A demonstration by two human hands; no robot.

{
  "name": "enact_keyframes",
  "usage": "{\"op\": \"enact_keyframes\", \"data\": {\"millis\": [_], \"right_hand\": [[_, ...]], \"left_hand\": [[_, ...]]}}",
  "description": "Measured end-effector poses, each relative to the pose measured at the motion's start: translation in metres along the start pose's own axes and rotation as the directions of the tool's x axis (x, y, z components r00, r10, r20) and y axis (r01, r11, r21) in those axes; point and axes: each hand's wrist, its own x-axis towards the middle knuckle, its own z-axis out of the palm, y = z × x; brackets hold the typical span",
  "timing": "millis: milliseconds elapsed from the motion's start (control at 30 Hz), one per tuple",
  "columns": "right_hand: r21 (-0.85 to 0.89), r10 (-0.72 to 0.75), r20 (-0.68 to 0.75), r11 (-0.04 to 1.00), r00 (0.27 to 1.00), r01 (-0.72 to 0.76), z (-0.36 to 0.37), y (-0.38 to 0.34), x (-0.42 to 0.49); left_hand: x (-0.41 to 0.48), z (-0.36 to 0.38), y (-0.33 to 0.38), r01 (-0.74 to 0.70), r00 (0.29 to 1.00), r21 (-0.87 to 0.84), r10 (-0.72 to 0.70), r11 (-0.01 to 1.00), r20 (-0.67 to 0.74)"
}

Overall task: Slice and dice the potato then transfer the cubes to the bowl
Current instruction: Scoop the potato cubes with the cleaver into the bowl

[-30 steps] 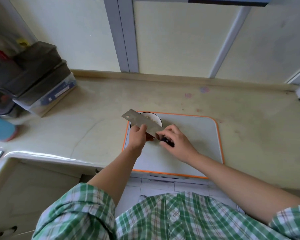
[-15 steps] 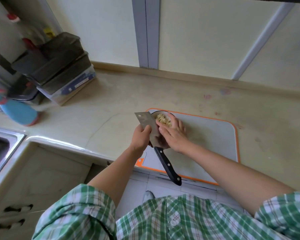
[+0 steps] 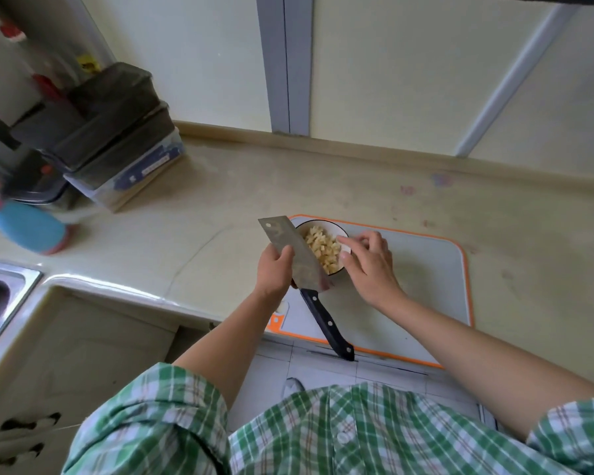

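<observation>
Pale counter point(image 3: 220, 200), orange-rimmed cutting board point(image 3: 426, 269). Cleaver point(image 3: 295, 255) tilted over bowl point(image 3: 323, 225); potato cubes point(image 3: 323, 250) inside. Left hand point(image 3: 275, 269) wrapped round blade, right hand point(image 3: 367, 258) fingers point(image 3: 348, 242) loosely curled, sweeping. Advisable: keep spine-side grip, push last cubes off.

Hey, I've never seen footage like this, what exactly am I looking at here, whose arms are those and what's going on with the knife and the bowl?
This is one wide-angle view from a camera worn on a person's head, looking down at their own bare arms; no machine is involved. The left hand grips the flat blade of a cleaver, whose black handle points back toward the person. The blade is tilted against a bowl holding potato cubes. The right hand rests open at the bowl's rim. The bowl sits on an orange-edged cutting board on a pale counter.
</observation>
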Motion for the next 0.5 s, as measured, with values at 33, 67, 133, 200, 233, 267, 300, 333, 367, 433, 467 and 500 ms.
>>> {"op": "enact_keyframes", "data": {"millis": [33, 67, 133, 200, 233, 267, 300, 333, 367, 433, 467, 500], "right_hand": [[0.074, -0.036, -0.037, 0.996, 0.999, 0.038, -0.004, -0.002, -0.002], [0.141, -0.059, -0.017, 0.988, 0.998, 0.060, -0.009, -0.006, -0.005], [0.151, -0.080, 0.130, 0.987, 0.988, 0.060, -0.017, -0.015, -0.014], [-0.013, -0.069, 0.273, 0.997, 0.960, 0.075, -0.023, -0.018, -0.022], [-0.077, -0.051, 0.302, 0.994, 0.952, 0.078, -0.023, -0.016, -0.025], [-0.091, -0.040, 0.283, 0.994, 0.958, 0.068, -0.022, -0.013, -0.028], [-0.056, -0.037, 0.227, 0.997, 0.973, 0.051, -0.021, -0.008, -0.030], [-0.001, -0.025, 0.167, 1.000, 0.986, 0.025, -0.023, -0.005, -0.031], [0.059, 0.001, 0.115, 0.998, 0.993, -0.008, -0.024, -0.001, -0.033], [0.201, 0.080, 0.042, 0.976, 0.996, -0.087, -0.029, 0.006, -0.035], [0.313, 0.142, 0.041, 0.938, 0.989, -0.148, -0.032, 0.008, -0.035], [0.422, 0.227, 0.053, 0.877, 0.972, -0.228, -0.035, 0.010, -0.035]], "left_hand": [[0.001, 0.004, 0.001, -0.012, 1.000, 0.013, 0.012, 1.000, -0.024], [0.002, 0.009, 0.001, -0.018, 0.998, 0.032, 0.020, 0.999, -0.054], [0.002, 0.021, 0.003, -0.035, 0.992, 0.076, 0.044, 0.996, -0.122], [0.002, 0.034, 0.007, -0.080, 0.983, 0.142, 0.102, 0.987, -0.151], [-0.001, 0.039, 0.011, -0.107, 0.980, 0.186, 0.135, 0.977, -0.144], [-0.003, 0.044, 0.014, -0.125, 0.980, 0.216, 0.155, 0.968, -0.126], [-0.005, 0.049, 0.016, -0.138, 0.981, 0.217, 0.163, 0.966, -0.105], [-0.007, 0.053, 0.018, -0.130, 0.985, 0.181, 0.149, 0.975, -0.091], [-0.009, 0.056, 0.018, -0.114, 0.987, 0.145, 0.129, 0.983, -0.101], [-0.008, 0.056, 0.015, -0.090, 0.970, 0.185, 0.129, 0.978, -0.206], [-0.005, 0.052, 0.010, -0.075, 0.948, 0.257, 0.150, 0.963, -0.283], [-0.003, 0.046, 0.007, -0.053, 0.919, 0.324, 0.173, 0.944, -0.355]]}}
